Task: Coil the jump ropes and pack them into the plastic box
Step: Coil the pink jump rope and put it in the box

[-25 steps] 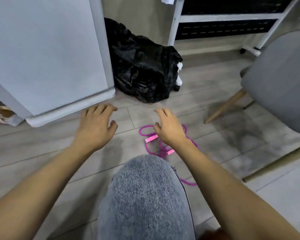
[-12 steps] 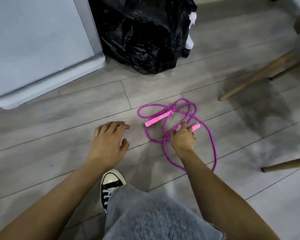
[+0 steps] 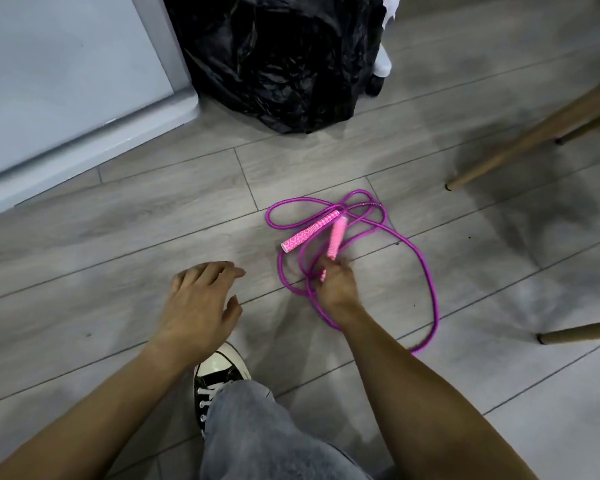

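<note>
The rope lies in loose tangled loops on the floor, in front of the black bag and beside the chair legs. We judge it light, limp and somewhat slick; the cord will sag and snag on itself. The two pink handles are the stiff parts and the best places to take hold. One handle lies free on the floor across the loops.

Our right hand is closed round the near end of the second handle, fingers curled about it; motion blur hides the exact finger placement. Our left hand is open, fingers spread and relaxed, holding nothing, near the free handle. We cannot tell whether it touches the floor. No plastic box is in view.
</note>
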The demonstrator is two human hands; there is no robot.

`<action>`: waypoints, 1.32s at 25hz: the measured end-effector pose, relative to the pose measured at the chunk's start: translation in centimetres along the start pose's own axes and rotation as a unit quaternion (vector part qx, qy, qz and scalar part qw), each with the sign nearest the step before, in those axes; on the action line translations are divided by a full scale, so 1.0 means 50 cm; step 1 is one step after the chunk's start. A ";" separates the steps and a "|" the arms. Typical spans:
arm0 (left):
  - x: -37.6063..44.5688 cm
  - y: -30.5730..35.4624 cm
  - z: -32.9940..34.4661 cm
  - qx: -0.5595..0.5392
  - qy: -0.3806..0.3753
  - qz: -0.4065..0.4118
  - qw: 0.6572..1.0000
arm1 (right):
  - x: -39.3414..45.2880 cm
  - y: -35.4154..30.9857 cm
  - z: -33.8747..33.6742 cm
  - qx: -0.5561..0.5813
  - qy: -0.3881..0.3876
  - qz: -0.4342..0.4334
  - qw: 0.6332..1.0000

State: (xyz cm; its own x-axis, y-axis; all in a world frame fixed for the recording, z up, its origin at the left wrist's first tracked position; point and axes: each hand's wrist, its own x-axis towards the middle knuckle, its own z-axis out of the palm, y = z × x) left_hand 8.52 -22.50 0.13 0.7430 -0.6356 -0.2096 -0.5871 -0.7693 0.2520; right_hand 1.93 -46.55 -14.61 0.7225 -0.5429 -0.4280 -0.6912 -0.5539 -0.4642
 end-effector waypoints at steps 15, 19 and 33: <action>-0.041 -0.184 0.055 0.048 -0.085 -0.161 0.982 | -0.074 -0.210 0.161 -0.061 -0.136 -0.246 0.958; -0.011 -0.235 0.084 0.011 -0.120 -0.253 0.960 | -0.076 -0.139 0.105 -0.037 -0.075 -0.153 0.985; 0.114 -0.140 0.224 0.054 -0.143 -0.168 0.974 | -0.090 -0.139 0.076 -0.039 -0.088 -0.140 0.985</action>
State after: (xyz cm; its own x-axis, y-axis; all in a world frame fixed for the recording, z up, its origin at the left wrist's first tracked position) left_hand 13.29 -21.46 -13.40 0.7878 -0.3264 -0.5224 -0.3680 -0.9295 0.0259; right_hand 3.54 -37.82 -12.40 0.8719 -0.2483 -0.4221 -0.4584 -0.7171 -0.5250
